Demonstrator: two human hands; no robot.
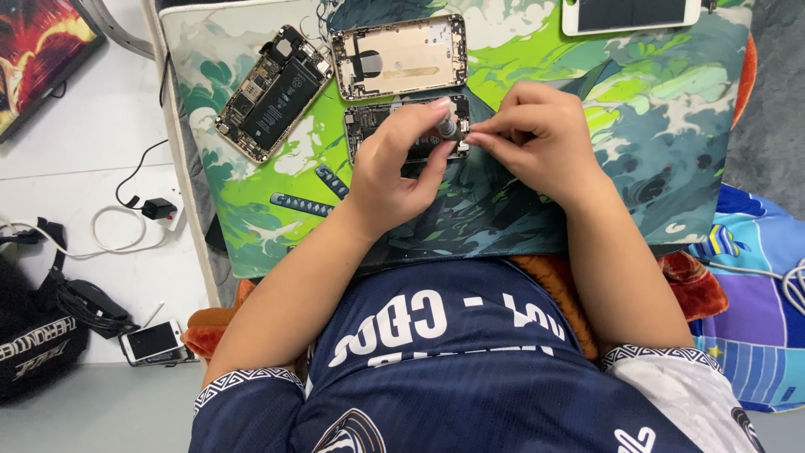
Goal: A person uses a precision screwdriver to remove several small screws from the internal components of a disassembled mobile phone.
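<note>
just above the middle of the frame lies a small dark phone part (369, 126), an opened frame with boards and tiny components showing, flat on a green and teal illustrated work mat (671, 109). both hands meet over its right end. the left hand (394, 172) comes up from the lower left, its fingers curled and pressed around a small grey cylindrical tool (449, 128), with the thumb on one side and the fingertip on top. the right hand (541, 138) comes in from the right, its fingers bunched close together, the thumb and forefinger tips pinched at the edge of the part, just beside the tool's tip; what they pinch is too small to tell.

directly above the part, touching or nearly so, sits an empty gold-coloured phone back shell (401, 56), inside face up. to the left of that, tilted on a diagonal in the upper left of the mat, is an opened phone (273, 92) with a black battery and circuit boards exposed. below it, left of the left wrist, two short dark patterned strips (302, 204) lie on the mat. at the top right edge a white phone screen panel (631, 15) is cut off by the frame.

off the mat, at the lower left, a small white phone (153, 342) lies on the pale floor near a black bag (38, 335), with a white cable (109, 235) and a black plug (158, 207) above them. the person wears a dark blue jersey (453, 369) across the bottom of the frame.
</note>
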